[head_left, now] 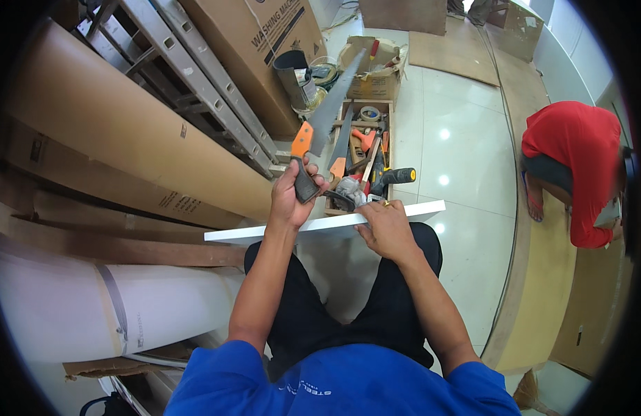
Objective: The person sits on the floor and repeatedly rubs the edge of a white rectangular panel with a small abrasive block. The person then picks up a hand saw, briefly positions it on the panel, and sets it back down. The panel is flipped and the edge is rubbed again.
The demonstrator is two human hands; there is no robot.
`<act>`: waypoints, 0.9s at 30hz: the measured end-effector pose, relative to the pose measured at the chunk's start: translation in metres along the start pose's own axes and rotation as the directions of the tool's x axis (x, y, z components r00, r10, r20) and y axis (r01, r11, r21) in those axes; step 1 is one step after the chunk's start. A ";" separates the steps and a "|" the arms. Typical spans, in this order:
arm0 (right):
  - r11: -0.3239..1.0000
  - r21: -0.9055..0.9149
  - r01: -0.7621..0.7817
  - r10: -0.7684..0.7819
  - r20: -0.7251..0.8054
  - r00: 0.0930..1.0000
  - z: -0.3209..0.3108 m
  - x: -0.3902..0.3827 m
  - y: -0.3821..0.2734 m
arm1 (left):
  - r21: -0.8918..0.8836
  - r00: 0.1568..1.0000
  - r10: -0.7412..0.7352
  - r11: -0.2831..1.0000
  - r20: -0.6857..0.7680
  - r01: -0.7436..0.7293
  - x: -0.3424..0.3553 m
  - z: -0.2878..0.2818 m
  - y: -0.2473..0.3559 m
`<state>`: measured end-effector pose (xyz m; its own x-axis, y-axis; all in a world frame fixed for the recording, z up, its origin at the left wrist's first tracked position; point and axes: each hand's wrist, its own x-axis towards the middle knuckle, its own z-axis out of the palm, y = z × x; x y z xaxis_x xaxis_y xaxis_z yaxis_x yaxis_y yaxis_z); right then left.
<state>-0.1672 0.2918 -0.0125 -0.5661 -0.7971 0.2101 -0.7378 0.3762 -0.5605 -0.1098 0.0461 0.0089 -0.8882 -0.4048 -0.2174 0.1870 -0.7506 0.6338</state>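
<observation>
Here, left hand [296, 188] grips the saw [326, 123] jutting ahead while right hand [387, 229] clasps board [327, 223]

Passage: tiled floor [466, 156], right of the toolbox [392, 142]. Obstacles: white board [265, 231] crossing before the toolbox; raised saw [334, 107], left; brown roll [140, 135] and ladder [195, 83], farther left; crouching person [573, 149], far right.

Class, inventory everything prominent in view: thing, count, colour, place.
Raised handsaw: 1, orange, black, grey, centre
Board: 1, white, centre
Toolbox: 1, brown, floor ahead
Power tool: 1, black-yellow, in toolbox
Other tools: several, mixed, in toolbox
Open carton: 1, brown, beyond toolbox
Cardboard packaging: several pieces, brown, left
Ladder: 1, grey, upper left
Roll: 1, white, lower left
Crouching person: 1, red top, right
Left hand: 1, ungloved, gripping handsaw
Right hand: 1, ungloved, on board
</observation>
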 end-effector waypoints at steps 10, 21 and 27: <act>1.000 -0.010 -0.016 0.016 0.002 1.000 -0.003 0.001 -0.001 | 0.143 1.000 0.006 0.990 -0.004 -0.006 0.006 -0.016 -0.007; 1.000 0.007 -0.021 0.021 0.001 1.000 -0.002 0.001 -0.003 | -0.023 0.996 -0.082 0.996 -0.042 0.081 0.012 -0.033 -0.003; 1.000 0.015 -0.027 0.027 0.015 1.000 -0.003 0.002 -0.002 | 0.019 0.998 -0.060 0.998 -0.032 0.060 0.013 -0.031 -0.004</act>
<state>-0.1679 0.2909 -0.0087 -0.5798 -0.7940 0.1827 -0.7165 0.3902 -0.5783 -0.1087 0.0276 -0.0195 -0.8839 -0.3758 -0.2784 0.1250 -0.7634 0.6338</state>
